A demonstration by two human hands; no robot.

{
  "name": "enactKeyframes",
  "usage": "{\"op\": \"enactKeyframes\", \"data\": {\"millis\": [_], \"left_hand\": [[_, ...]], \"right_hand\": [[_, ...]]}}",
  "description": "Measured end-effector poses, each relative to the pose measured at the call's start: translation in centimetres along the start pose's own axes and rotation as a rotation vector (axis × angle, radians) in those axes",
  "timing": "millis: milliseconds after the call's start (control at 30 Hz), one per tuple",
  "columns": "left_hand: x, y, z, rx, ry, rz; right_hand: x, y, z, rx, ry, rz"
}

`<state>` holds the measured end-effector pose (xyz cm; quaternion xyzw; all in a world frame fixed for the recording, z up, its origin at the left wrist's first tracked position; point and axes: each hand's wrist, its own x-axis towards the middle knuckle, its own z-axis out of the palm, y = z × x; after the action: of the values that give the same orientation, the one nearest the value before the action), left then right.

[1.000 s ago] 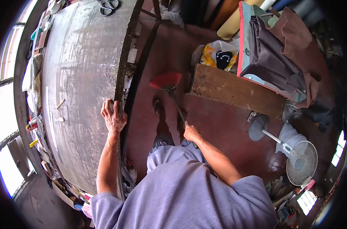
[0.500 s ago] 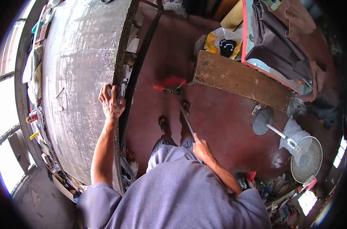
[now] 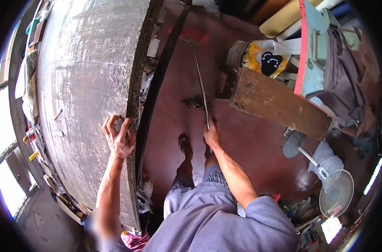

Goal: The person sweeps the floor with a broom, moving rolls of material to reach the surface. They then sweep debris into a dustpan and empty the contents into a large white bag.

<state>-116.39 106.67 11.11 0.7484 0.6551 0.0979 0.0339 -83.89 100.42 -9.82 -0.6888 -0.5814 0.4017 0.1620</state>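
My right hand (image 3: 212, 136) grips the thin metal handle of a broom (image 3: 199, 80). Its red head (image 3: 190, 34) is stretched far out over the dark red floor, blurred, close to the black strip under the table. A small dark pile of dirt (image 3: 194, 101) lies on the floor beside the handle. My left hand (image 3: 118, 138) clasps the rough edge of the large worn grey table (image 3: 86, 84) to my left, fingers curled over the rim. My feet stand on the floor between both hands.
A wooden board (image 3: 279, 103) and a turquoise frame with dark cloth (image 3: 333, 67) stand to the right. A yellow bag (image 3: 262, 56) sits behind the board. A white floor fan (image 3: 336, 191) lies lower right. Paper scraps hang under the table edge.
My right hand has pushed the broom forward, so its red head went from near my feet to far ahead. My left hand stayed on the table edge.
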Motion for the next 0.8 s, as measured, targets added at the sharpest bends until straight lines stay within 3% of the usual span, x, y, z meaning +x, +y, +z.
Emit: {"op": "enactKeyframes", "data": {"millis": [67, 167, 267, 567, 667, 800], "left_hand": [[0.0, -0.1, 0.2, 0.002, -0.005, -0.007], [0.0, -0.3, 0.3, 0.006, 0.000, 0.003], [-0.1, -0.4, 0.5, 0.006, -0.012, -0.004], [-0.3, -0.6, 0.8, 0.054, -0.082, 0.036], [-0.2, -0.5, 0.9, 0.064, -0.091, 0.042], [-0.4, -0.4, 1.1, 0.094, -0.111, 0.023]], "right_hand": [[2.5, -2.2, -0.7, -0.091, -0.138, 0.177], [3.4, -0.9, 1.2, -0.152, -0.003, 0.043], [5.0, 0.7, 2.0, 0.134, -0.060, 0.151], [11.5, 5.4, 5.9, 0.123, -0.053, -0.061], [13.8, 8.1, 7.6, 0.177, -0.239, 0.123], [16.3, 12.2, 12.3, 0.267, -0.111, -0.040]]}}
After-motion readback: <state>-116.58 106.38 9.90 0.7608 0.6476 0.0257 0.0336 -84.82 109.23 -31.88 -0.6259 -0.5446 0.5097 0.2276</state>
